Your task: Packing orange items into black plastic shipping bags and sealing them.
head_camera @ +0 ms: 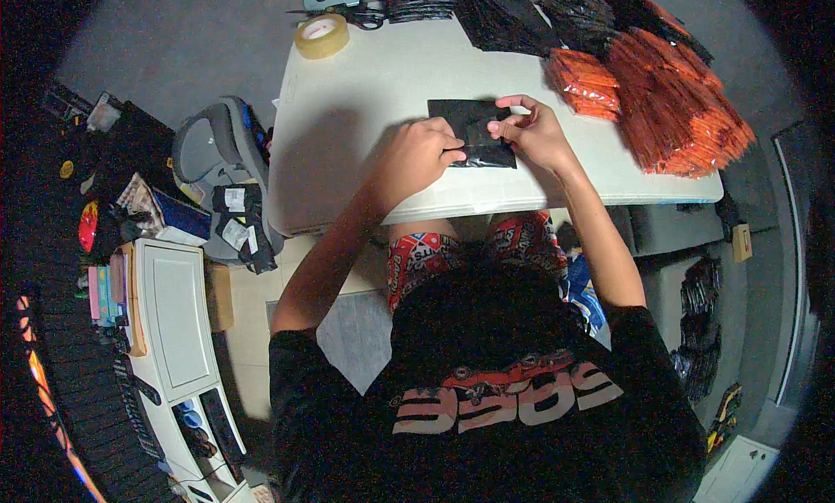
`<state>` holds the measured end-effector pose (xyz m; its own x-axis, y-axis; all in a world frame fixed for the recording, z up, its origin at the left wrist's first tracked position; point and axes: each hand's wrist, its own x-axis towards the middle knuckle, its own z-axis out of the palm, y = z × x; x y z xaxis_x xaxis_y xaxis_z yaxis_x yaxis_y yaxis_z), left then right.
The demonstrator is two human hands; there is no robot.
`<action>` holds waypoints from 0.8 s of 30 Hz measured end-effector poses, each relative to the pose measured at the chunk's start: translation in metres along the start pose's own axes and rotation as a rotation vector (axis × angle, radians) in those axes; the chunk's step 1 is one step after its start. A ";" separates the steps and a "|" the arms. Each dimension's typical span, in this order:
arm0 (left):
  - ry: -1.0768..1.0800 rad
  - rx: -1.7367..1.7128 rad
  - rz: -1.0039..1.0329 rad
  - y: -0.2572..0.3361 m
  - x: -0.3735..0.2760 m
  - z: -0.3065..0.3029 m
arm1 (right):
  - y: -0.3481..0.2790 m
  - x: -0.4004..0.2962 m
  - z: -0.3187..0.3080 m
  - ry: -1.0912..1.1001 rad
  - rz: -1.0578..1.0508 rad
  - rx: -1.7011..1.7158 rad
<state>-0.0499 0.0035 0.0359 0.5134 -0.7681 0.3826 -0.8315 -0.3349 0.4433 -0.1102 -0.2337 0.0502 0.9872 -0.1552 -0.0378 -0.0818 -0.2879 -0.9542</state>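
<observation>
A small flat black plastic packet [479, 157] lies on the white table [391, 66] in front of me, with a folded band along its near edge. My left hand [424, 154] rests on its left side, thumb and forefinger pinched together at the fold. Over the packet's right side is my right hand [535, 134], its forefinger lifted and crooked, the thumb close to the other fingers. Whether something thin and clear sits between those right fingertips is not plain.
A roll of clear tape [321, 37] and black-handled scissors [366, 17] are at the far left corner. Piles of black packets [502, 20] and orange packets [678, 105] fill the far right. A grey seat [215, 144] and white cabinet [177, 314] stand left of the table.
</observation>
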 end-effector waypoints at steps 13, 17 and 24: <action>0.016 0.068 0.009 0.002 -0.002 0.000 | 0.011 0.004 0.007 0.003 -0.027 0.006; 0.048 0.063 0.024 0.002 -0.004 0.000 | 0.004 0.000 0.010 0.005 0.012 0.001; 0.041 0.078 0.028 0.002 -0.002 0.001 | 0.005 -0.002 0.013 0.032 -0.002 -0.047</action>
<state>-0.0531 0.0039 0.0353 0.4964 -0.7557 0.4272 -0.8589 -0.3560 0.3683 -0.1112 -0.2229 0.0420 0.9824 -0.1849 -0.0257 -0.0871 -0.3325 -0.9391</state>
